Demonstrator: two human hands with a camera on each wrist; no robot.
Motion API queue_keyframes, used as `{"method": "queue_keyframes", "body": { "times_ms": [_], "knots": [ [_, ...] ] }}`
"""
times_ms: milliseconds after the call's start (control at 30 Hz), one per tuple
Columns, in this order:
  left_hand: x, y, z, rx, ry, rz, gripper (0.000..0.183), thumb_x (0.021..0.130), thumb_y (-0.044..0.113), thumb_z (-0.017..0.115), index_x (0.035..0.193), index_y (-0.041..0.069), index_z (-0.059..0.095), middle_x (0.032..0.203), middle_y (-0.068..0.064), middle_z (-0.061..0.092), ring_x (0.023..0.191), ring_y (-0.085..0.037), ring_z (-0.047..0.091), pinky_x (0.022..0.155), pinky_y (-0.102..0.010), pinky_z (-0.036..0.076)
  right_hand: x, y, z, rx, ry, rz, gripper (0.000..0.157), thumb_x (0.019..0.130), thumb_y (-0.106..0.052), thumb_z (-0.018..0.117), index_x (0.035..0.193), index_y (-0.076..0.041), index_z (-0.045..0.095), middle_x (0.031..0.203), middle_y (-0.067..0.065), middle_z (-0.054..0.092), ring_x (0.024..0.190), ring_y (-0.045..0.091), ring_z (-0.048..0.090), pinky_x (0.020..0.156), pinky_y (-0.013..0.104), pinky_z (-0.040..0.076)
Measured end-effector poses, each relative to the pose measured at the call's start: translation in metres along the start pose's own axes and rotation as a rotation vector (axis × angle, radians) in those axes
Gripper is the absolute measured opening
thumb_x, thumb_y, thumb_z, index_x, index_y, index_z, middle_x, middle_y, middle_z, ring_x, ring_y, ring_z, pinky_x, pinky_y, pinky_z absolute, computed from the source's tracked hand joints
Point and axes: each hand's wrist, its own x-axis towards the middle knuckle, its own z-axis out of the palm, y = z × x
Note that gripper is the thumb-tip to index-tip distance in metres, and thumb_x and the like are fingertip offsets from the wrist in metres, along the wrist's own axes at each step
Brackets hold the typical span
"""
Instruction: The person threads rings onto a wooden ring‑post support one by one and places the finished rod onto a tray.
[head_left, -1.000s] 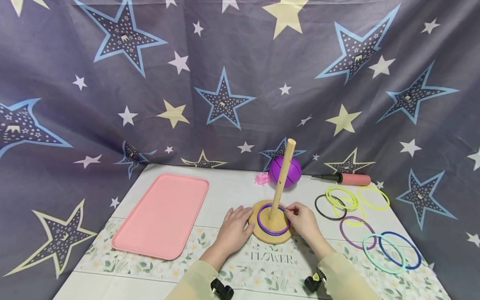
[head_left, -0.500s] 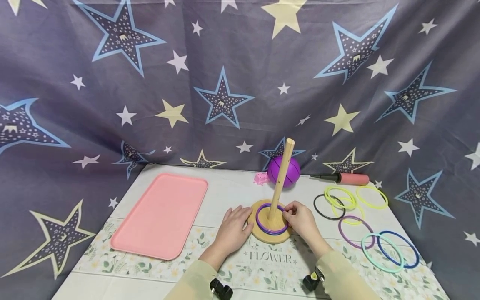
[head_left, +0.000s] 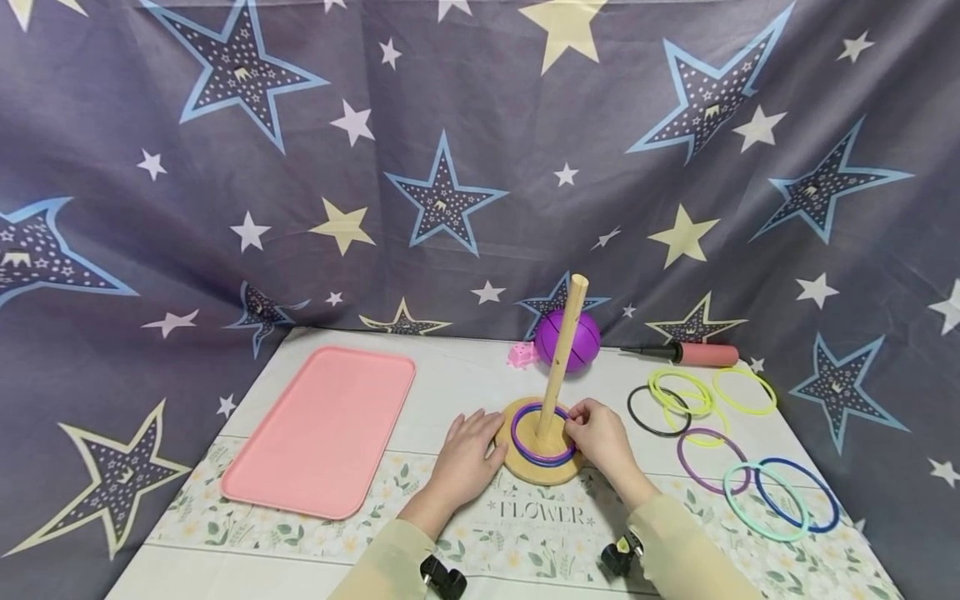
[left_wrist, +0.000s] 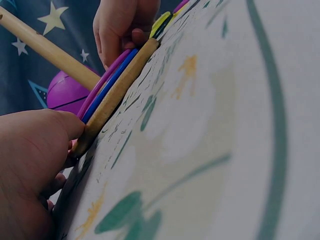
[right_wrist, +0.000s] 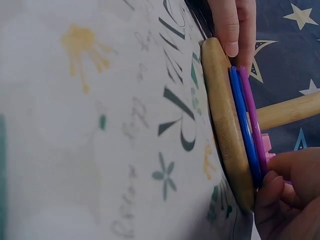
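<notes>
A wooden post (head_left: pixel 564 350) stands upright on a round wooden base (head_left: pixel 543 476). Around its foot lies a blue ring (right_wrist: pixel 242 112), with a purple ring (right_wrist: pixel 254 120) on top. My right hand (head_left: pixel 602 436) pinches the purple ring at its right side between thumb and fingers, and the blue ring passes right below the fingertips. On the opposite side, my left hand (head_left: pixel 467 457) lies palm down with its fingers stretched forward, its fingertips at the left edge of the base. The left wrist view shows that thumb beside the base and rings.
To the right lie yellow rings (head_left: pixel 678 393), a black ring (head_left: pixel 630 407), another purple ring (head_left: pixel 692 477), a dark blue ring (head_left: pixel 825 483) and a mint ring (head_left: pixel 765 535). Behind are a purple ball (head_left: pixel 588 342), a pink trinket (head_left: pixel 522 356) and a pump (head_left: pixel 705 355). A pink tray (head_left: pixel 322 433) lies left.
Both hands stay at the base in nearly the same pose. The head view shifts very slightly.
</notes>
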Motion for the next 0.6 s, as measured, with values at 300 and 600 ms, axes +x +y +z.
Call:
{"method": "queue_keyframes", "body": {
  "times_ms": [300,600],
  "knots": [
    [0.0012,-0.0007,0.0013,0.007,-0.006,-0.008,0.053,0.112,0.029,0.065,0.158,0.005,0.059,0.162,-0.012,0.058,0.158,-0.038,0.043,0.134,-0.062,0.02,0.0015,0.0016,0.0015,0.013,0.018,0.009,0.005,0.09,-0.007,0.073,0.093,-0.004,0.07,0.078,0.004,0.064,0.057,0.014,0.057,0.048,0.027,0.049],
    [0.0012,0.0025,-0.0029,0.006,-0.012,-0.001,0.053,0.111,0.027,0.065,0.158,0.002,0.058,0.161,-0.014,0.059,0.157,-0.04,0.044,0.134,-0.063,0.021,0.0026,0.0023,-0.0034,0.05,-0.022,0.032,0.006,0.092,-0.006,0.072,0.097,-0.004,0.07,0.079,0.004,0.062,0.062,0.016,0.057,0.052,0.028,0.05]
  ]
}}
